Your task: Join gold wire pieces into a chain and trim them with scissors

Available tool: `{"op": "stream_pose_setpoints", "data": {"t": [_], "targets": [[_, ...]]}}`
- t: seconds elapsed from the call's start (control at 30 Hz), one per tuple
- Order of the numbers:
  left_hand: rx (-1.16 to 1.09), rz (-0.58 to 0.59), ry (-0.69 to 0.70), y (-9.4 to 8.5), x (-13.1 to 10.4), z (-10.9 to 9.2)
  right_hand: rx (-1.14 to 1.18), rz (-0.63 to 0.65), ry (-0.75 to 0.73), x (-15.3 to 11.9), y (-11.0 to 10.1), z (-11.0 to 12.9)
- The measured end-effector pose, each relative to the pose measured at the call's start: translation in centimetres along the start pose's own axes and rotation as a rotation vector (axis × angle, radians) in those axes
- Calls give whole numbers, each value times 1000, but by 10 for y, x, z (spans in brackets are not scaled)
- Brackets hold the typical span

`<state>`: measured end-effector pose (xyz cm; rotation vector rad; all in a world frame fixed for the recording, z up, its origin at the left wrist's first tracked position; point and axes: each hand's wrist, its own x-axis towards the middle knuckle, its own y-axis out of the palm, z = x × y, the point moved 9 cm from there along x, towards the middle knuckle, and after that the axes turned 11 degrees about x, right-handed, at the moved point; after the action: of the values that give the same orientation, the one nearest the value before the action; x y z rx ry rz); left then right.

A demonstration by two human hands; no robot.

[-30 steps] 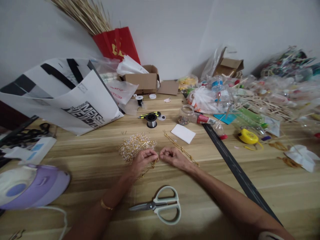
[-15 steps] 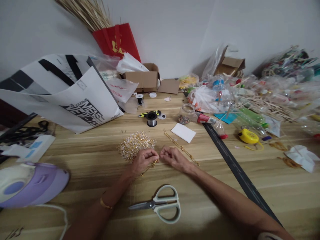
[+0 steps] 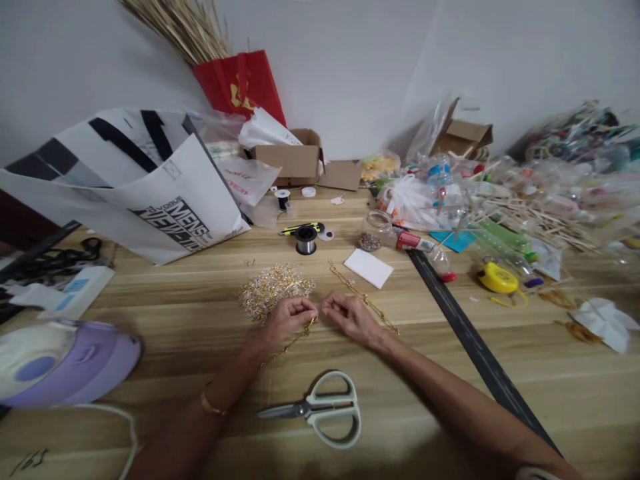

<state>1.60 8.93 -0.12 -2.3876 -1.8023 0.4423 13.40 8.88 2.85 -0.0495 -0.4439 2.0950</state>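
My left hand (image 3: 287,320) and my right hand (image 3: 350,318) rest close together on the wooden table (image 3: 190,313), fingertips pinched. Between them runs a thin gold bead chain (image 3: 310,325), held by both hands; part of it trails under my left wrist. A heap of gold and clear beads (image 3: 273,290) lies just beyond my left hand. A second gold chain (image 3: 363,295) stretches diagonally past my right hand. Grey-handled scissors (image 3: 325,408) lie shut near the front, between my forearms.
A purple and white iron (image 3: 60,363) sits at the left. A white shopping bag (image 3: 145,187), a cardboard box (image 3: 293,160), a wire spool (image 3: 305,240) and a white card (image 3: 369,268) stand farther back. A long black strip (image 3: 465,333) crosses the right, beside a yellow tape measure (image 3: 497,279) and clutter.
Both hands stay pinched on the chain with only tiny finger motion. The view has drifted slightly, nothing else on the table has moved.
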Motion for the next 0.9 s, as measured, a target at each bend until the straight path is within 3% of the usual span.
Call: {"op": "stream_pose_setpoints", "data": {"t": [0.2,0.4,0.63,0.9], "targets": [[-2,-10,38,1,-1,-1,39,-8,23,0,-2,2],[-3,17,15,2,-3,-3,81,105,91,0,6,-5],[37,47,58,6,-3,-3,182,110,150,2,6,-11],[118,106,126,18,-3,4,20,171,76,-1,12,1]]}}
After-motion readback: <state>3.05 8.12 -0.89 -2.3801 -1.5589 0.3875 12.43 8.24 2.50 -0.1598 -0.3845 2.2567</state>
